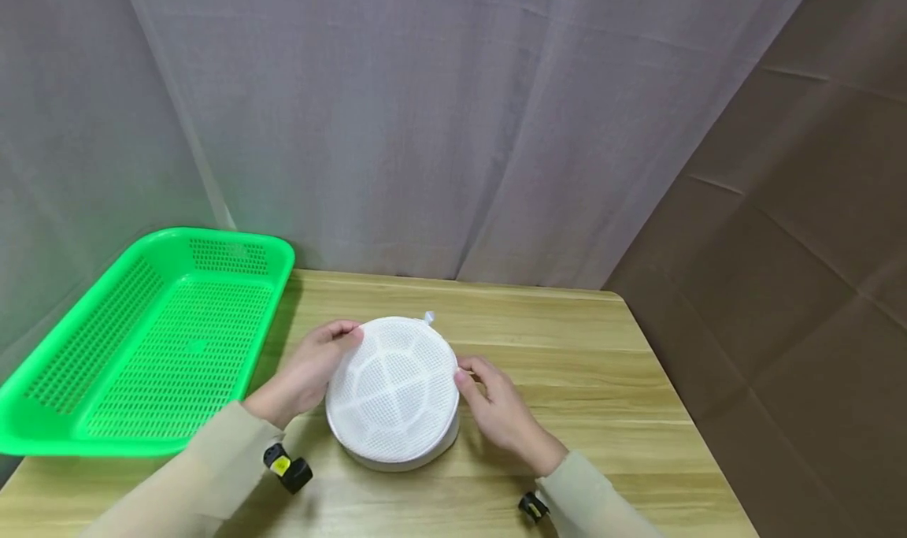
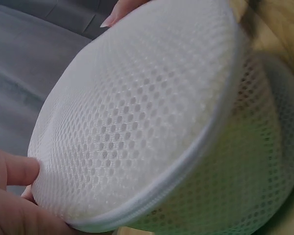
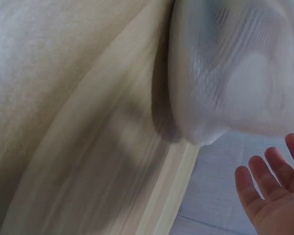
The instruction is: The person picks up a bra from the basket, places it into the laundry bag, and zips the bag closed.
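A round white mesh laundry bag (image 1: 393,392), drum-shaped with a flat top and a small tab (image 1: 429,317) at its far edge, stands on the wooden table. At the upper left of its rim, my left hand (image 1: 315,369) pinches the mesh edge between thumb and fingers. My right hand (image 1: 499,412) holds the right side of the rim with thumb and index finger. In the left wrist view the bag's mesh top (image 2: 122,122) is tilted and a white edge band runs round it. The right wrist view shows the bag's side (image 3: 235,73), blurred, with the other right fingers (image 3: 279,171) extended below it.
A large green plastic basket (image 1: 265,341) with slotted sides stands on the left of the wooden table (image 1: 567,349). Grey curtain (image 1: 397,128) hangs behind the table, and brown cloth (image 1: 794,286) hangs along the right side.
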